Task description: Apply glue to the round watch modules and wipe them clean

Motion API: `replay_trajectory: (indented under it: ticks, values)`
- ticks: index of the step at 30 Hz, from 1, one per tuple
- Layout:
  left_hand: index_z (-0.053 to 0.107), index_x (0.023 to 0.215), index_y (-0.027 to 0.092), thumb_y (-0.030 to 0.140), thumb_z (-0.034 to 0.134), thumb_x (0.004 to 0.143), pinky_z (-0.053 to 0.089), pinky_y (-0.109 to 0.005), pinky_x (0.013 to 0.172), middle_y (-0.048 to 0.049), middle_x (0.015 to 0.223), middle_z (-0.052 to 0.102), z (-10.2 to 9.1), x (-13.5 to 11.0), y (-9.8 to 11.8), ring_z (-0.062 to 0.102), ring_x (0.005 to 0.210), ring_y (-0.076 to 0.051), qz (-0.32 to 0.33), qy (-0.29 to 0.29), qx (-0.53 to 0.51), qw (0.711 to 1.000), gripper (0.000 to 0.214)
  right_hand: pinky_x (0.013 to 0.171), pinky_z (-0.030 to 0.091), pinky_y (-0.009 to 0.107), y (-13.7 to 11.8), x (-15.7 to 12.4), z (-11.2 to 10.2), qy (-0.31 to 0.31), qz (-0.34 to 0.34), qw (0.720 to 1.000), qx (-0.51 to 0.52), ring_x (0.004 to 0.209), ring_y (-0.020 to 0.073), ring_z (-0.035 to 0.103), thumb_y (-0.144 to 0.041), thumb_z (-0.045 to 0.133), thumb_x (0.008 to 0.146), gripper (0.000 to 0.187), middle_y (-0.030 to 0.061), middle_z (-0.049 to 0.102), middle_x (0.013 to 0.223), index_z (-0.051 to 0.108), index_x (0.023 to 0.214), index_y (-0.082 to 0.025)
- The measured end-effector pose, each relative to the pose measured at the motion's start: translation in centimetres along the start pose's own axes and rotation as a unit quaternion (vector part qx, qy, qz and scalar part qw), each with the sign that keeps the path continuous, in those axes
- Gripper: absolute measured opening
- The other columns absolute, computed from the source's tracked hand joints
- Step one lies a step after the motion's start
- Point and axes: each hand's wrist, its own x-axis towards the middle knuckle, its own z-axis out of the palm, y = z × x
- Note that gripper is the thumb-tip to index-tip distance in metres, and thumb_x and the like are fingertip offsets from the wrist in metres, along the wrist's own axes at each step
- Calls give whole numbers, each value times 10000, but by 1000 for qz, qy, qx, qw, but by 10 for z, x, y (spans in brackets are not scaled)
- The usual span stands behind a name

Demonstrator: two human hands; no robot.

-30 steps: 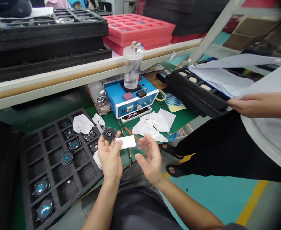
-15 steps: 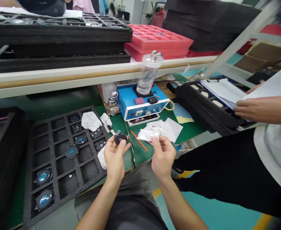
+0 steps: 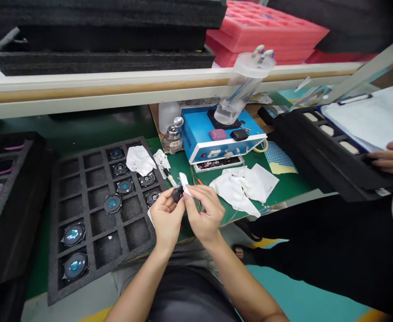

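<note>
Pinching the round black disc point(image 3: 177, 195) in my left hand point(image 3: 165, 219) just right of the foam tray point(image 3: 92, 250), I had my right hand point(image 3: 204, 214), fingers closed on a white wipe point(image 3: 184, 182), touching the disc from its right.

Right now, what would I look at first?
In the middle, the left hand holds a small round black part and the right hand holds a white wipe against it. Behind sits a bright blue box with a clear jar on top. A black foam tray lies to the left.
</note>
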Motion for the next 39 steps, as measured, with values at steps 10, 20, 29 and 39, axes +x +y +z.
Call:
replay_trajectory:
  ticks: [10,20,29,39]
  values:
    - [759,1025,129,169,789,724,587,-222,704,-76,910,813,-1,-4,-4,758,767,-168,31,-5,52,998,305,747,592,372,10,-5,-8,-65,-91,992,-63,846,198,684,-33,680,860,359,53,799,976,691,1150,-245]
    - [772,1094,178,186,654,819,406,-190,520,-5,803,738,-6,-8,-12,547,579,-88,39,-59,168,983,299,821,577,385,12,-19,-5,-55,-25,997,-40,929,201,670,-83,574,936,222,43,741,985,637,1063,-254]
    - [716,894,179,167,601,812,333,-219,507,31,655,607,-9,-9,-14,471,541,-101,56,-111,282,951,142,825,523,389,26,-17,-19,-125,-76,989,-30,884,197,619,-76,531,955,223,19,754,951,610,1045,-264]
    - [724,972,213,222,678,794,355,-261,534,-21,733,745,-7,-7,-12,609,574,-175,78,-122,374,916,185,864,517,366,19,-16,-27,-106,137,978,114,962,190,615,-241,615,946,55,28,651,920,657,911,-237]
